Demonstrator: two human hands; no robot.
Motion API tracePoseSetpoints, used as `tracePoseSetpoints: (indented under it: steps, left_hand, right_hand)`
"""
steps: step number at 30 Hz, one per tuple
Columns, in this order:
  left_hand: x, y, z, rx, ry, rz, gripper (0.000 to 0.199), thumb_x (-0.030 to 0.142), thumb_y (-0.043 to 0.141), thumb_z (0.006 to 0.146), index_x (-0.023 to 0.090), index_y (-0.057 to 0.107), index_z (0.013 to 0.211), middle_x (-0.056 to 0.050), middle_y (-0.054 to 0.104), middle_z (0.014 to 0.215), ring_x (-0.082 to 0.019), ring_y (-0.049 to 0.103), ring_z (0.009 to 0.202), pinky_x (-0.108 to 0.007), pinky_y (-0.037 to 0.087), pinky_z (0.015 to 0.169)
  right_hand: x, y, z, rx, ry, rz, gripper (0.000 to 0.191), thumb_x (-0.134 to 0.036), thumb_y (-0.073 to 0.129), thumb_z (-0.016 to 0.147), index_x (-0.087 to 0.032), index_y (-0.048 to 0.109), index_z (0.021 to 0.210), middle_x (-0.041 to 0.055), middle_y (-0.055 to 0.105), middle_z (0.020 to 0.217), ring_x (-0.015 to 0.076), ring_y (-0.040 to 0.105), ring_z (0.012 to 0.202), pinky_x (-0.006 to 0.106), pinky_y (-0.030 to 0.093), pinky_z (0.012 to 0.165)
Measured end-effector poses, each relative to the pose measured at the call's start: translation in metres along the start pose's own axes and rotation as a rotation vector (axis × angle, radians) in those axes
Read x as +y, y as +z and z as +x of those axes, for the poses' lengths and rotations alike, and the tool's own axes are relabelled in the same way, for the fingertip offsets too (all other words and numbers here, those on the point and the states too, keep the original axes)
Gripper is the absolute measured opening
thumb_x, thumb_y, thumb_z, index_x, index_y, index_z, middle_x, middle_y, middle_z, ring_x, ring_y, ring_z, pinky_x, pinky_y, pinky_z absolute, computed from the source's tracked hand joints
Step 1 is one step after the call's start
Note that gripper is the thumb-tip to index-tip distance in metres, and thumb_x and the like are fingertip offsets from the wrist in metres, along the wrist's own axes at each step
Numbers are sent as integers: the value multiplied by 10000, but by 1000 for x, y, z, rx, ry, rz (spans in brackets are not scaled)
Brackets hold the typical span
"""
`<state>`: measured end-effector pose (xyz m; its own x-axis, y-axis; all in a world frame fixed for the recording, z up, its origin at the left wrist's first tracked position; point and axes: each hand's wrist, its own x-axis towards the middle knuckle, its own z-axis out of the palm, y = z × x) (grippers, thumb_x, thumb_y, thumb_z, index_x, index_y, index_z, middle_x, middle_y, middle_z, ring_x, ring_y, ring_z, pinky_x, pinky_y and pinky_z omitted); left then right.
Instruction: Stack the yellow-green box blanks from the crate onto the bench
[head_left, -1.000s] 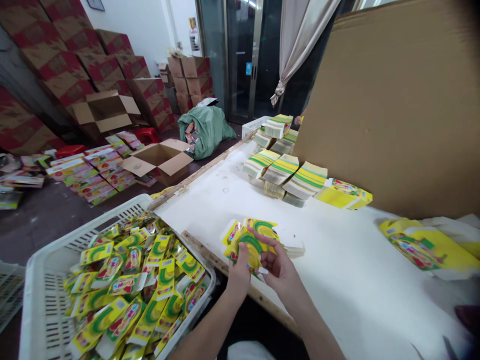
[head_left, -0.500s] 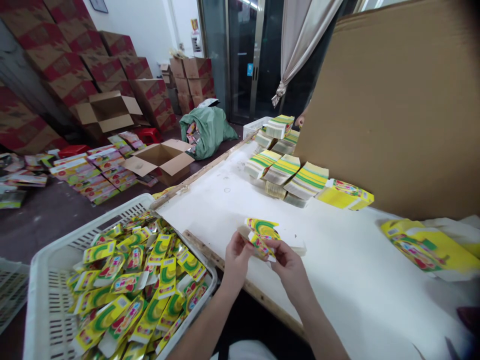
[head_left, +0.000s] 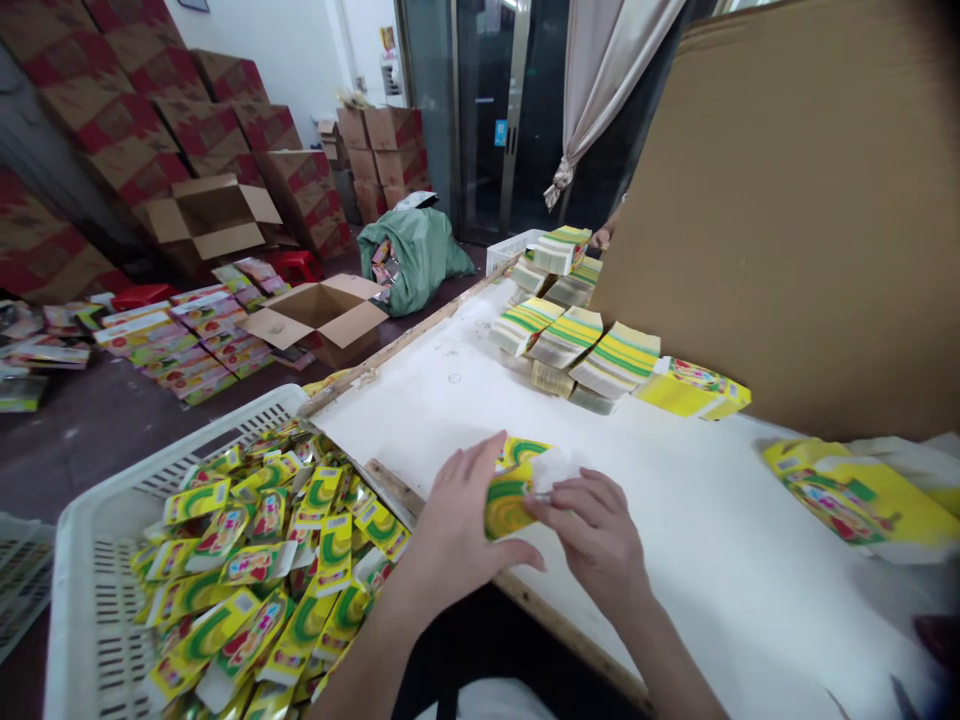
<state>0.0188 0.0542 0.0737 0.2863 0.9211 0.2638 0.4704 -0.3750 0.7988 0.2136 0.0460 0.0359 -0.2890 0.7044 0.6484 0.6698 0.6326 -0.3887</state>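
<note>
A small yellow and green carton point(head_left: 510, 503) is between my two hands above the near edge of the white table point(head_left: 420, 400). With fingers pinched at its right end, my right hand point(head_left: 596, 525) grips it. My left hand point(head_left: 461, 525) is beside the carton's left end, fingers stretched out and thumb spread apart; whether the palm touches it I cannot tell. Just behind, another yellow carton piece point(head_left: 525, 449) lies on the table, partly covered by the hands.
To my left a white plastic basket point(head_left: 82, 560) holds many small yellow cartons. Stacks of flat cartons point(head_left: 615, 360) and a yellow box point(head_left: 694, 387) stand further back. A large cardboard sheet point(head_left: 787, 200) rises on the right. Another person's hand point(head_left: 602, 236) shows behind it.
My left hand has let go of its pinch and spread its fingers beside the carton. The carton has turned in my right hand, which has shifted slightly right.
</note>
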Motion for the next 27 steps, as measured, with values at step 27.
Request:
tracePoseSetpoints:
  steps: [27]
  left_hand:
    - [-31,59,-6,-50,5,99,629,91,535,596,190,311,1175,-117,383,1185,-234,497,1028,-367,435,833]
  right_hand:
    - [-10,31,-20,-161,425,484,500,-102,457,770,-309,478,1225,17,466,1305,234,382,1230,478,287,1026]
